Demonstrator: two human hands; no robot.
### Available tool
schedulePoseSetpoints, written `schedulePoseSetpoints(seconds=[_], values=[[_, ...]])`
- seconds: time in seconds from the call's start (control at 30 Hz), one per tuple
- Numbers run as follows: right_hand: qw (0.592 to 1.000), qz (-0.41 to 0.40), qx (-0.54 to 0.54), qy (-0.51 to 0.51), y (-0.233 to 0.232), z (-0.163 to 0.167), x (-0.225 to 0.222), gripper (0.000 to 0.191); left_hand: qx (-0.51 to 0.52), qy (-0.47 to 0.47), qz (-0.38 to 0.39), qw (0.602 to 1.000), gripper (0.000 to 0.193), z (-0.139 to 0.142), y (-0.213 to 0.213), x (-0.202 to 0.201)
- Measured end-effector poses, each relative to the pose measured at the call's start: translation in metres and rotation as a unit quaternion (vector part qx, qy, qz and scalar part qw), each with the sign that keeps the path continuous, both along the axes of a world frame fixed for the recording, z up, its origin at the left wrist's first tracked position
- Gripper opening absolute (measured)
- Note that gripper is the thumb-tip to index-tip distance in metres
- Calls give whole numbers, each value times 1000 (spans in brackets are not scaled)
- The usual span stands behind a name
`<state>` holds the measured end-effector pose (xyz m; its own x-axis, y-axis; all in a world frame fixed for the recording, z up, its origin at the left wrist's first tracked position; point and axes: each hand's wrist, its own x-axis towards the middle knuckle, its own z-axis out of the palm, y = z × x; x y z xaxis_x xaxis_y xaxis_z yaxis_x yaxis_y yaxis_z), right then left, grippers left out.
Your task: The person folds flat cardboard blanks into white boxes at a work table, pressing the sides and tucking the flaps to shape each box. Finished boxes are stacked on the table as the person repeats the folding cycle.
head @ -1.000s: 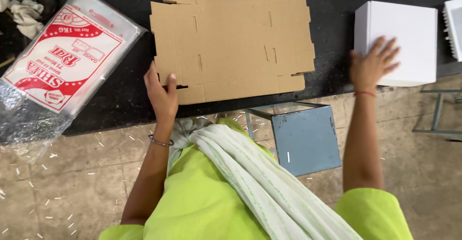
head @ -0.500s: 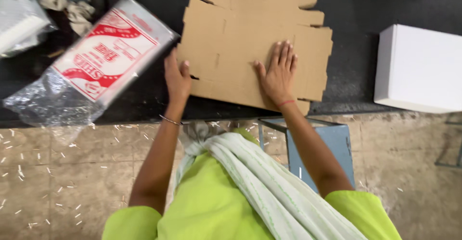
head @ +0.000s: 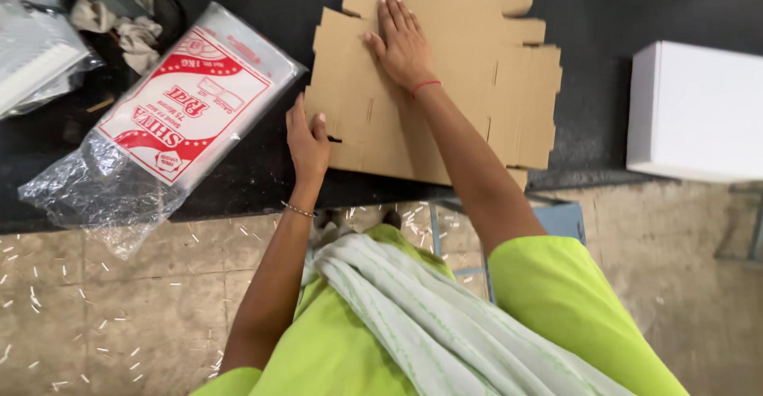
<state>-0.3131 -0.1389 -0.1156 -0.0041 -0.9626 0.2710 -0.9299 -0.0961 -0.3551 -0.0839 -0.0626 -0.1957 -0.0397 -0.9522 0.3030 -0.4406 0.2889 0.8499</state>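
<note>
A flat, die-cut cardboard blank [head: 445, 86] lay unfolded on the dark table [head: 604, 15], its flaps and slots spread out, its near edge close to the table's near edge; the right hand [head: 404, 42] lay palm-down on the far left part of the blank, fingers stretched and close together, pressing flat rather than gripping; the left hand [head: 307, 142] rested at the blank's near left edge, fingers pointing far, thumb against the cardboard by a small slot; whether it pinched the edge or only touched it could not be told. The two hands were apart, the left nearer than the right.

Just left of the blank lay a clear plastic packet [head: 171, 126] with a red and white printed label, set at a slant, its crumpled open end hanging past the table's near edge; further left and far, crumpled rags [head: 119, 27] and another clear bag [head: 40, 54] sat on the table. A white box [head: 695, 110] stood to the right, well apart from the blank. A blue stool [head: 556, 217] showed beneath the table's edge; small pale scraps dotted the stone floor [head: 119, 309]; the person wore a lime-green top with a pale scarf [head: 429, 316].
</note>
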Motion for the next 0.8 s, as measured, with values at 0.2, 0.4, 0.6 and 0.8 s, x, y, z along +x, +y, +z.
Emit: schedulePoseSetpoints(seconds=[0.2, 0.4, 0.6, 0.8], values=[[999, 23, 16, -17, 137, -34, 11, 63, -21, 88, -34, 995, 47, -9, 1, 19], [987, -91, 118, -64, 337, -18, 26, 28, 59, 151, -117, 980, 50, 3, 6, 45], [928, -351, -81, -97, 345, -22, -25, 38, 65, 115, -132, 982, 55, 13, 18, 60], [874, -424, -47, -235, 272, -47, -84, 68, -5, 23, -132, 991, 54, 18, 22, 54]])
